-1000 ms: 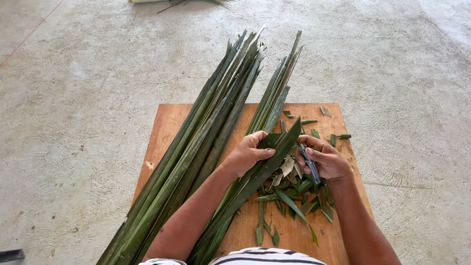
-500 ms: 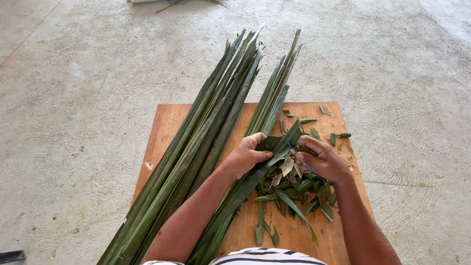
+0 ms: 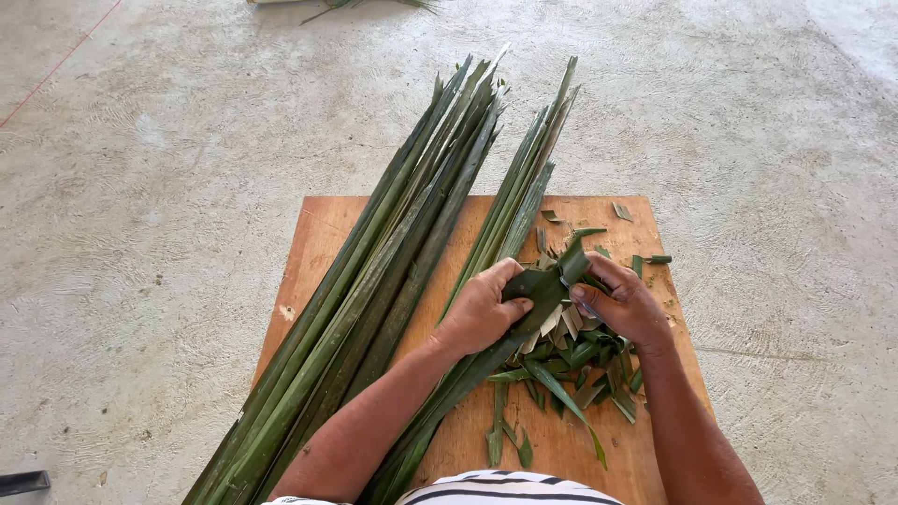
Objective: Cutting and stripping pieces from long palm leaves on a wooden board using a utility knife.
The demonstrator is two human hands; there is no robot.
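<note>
Seen from above, a person works over a wooden board (image 3: 318, 234) on a concrete floor (image 3: 140, 187). The left hand (image 3: 482, 309) grips a long green palm leaf strip (image 3: 538, 285), pressing it down. The right hand (image 3: 622, 304), which a second ago held a dark blade-like tool flat, now pinches the folded strip end. Cut leaf scraps (image 3: 561, 369) lie beneath; a leaf bundle (image 3: 393, 271) lies left.

Wooden board (image 3: 318, 234) on concrete floor (image 3: 140, 187) (under long leaves (image 3: 393, 252), trimmings (image 3: 561, 360))
</note>
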